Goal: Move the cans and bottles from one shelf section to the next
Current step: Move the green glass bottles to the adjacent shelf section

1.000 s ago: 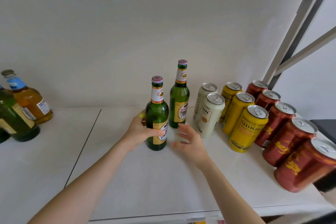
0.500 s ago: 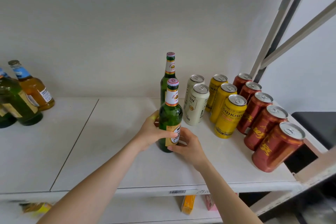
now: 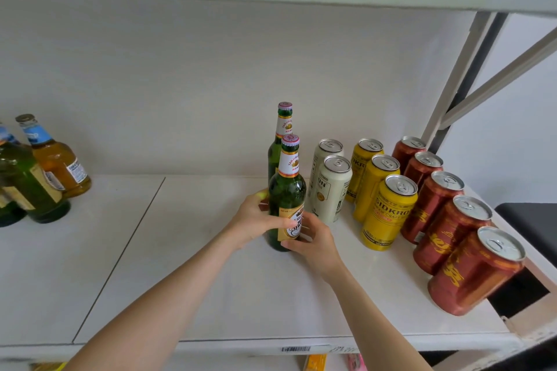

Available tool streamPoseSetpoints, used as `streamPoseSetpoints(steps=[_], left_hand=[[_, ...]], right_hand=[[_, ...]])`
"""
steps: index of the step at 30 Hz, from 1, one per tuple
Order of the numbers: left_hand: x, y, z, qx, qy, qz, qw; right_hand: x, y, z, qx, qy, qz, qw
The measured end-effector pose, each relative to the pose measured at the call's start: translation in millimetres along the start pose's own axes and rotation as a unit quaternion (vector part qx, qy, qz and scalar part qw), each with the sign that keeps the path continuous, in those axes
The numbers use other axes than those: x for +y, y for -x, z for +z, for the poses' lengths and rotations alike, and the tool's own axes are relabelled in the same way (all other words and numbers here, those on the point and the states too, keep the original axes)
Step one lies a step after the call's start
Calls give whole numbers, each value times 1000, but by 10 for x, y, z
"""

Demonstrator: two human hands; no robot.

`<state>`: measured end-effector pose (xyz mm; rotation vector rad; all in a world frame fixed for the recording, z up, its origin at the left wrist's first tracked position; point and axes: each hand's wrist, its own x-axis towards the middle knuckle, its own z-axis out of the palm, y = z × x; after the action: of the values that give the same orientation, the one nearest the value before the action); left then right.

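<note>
White shelf (image 3: 211,295) boards, split by a thin seam, carry drinks beneath an upper board whose label is cut off at the top edge. Right of the front green bottle (image 3: 286,199), three rows of cans stand close together: five red cans (image 3: 446,232) nearest the shelf's grey post, three yellow cans (image 3: 388,214) next, and two cream cans (image 3: 331,187) just beside the bottle. Far left of that bottle, past the seam, a group of green bottles (image 3: 27,187) is cropped by the frame edge, with an amber bottle (image 3: 57,166) behind them. A second green bottle (image 3: 281,135) stands directly behind the front one, its lower half hidden. Upright on the right-hand section, the front green bottle is held by both hands: the left hand (image 3: 256,220) has its fingers wrapped around the body, while the right hand (image 3: 316,238) has its fingers pressed on the label low down. A barcode sticker (image 3: 295,349) on the shelf lip is too blurred to read.
</note>
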<state>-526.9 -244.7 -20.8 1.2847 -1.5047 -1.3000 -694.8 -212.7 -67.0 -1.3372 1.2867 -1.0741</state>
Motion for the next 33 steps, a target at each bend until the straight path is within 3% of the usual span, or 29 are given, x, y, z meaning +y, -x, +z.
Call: streamPoseSetpoints(steps=[12,33], left_hand=[[54,-274,-111,46,-39,-28,998],[68,-317,-201,36,-68,-19,997]], right_hand=[[45,-331,45,14,2,-4,1000],[30,-373,96,44,71,-1,997]])
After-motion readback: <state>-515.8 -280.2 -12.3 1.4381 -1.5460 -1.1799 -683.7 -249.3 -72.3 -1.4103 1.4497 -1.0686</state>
